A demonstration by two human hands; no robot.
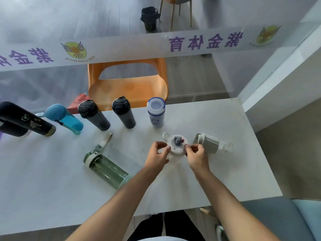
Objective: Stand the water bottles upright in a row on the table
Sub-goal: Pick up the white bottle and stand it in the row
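A white bottle (177, 145) with a small grey figure on its lid stands upright on the pale table (52, 180). My left hand (159, 156) and my right hand (198, 154) pinch its lid from either side. Along the far edge stand a white-and-blue bottle (156, 112), two dark grey bottles (123, 112) (93, 115), a blue bottle (65, 119) and a black bottle (26, 119). A green bottle (106, 168) with a strap lies on its side to the left. A clear bottle (212, 143) with a grey sleeve lies on its side right of my right hand.
An orange chair (127, 84) sits behind a glass partition (121, 47) at the table's far edge. A red item (78, 101) shows behind the bottles. A white ledge (278, 80) rises on the right. A black bin (149, 18) stands on the floor beyond.
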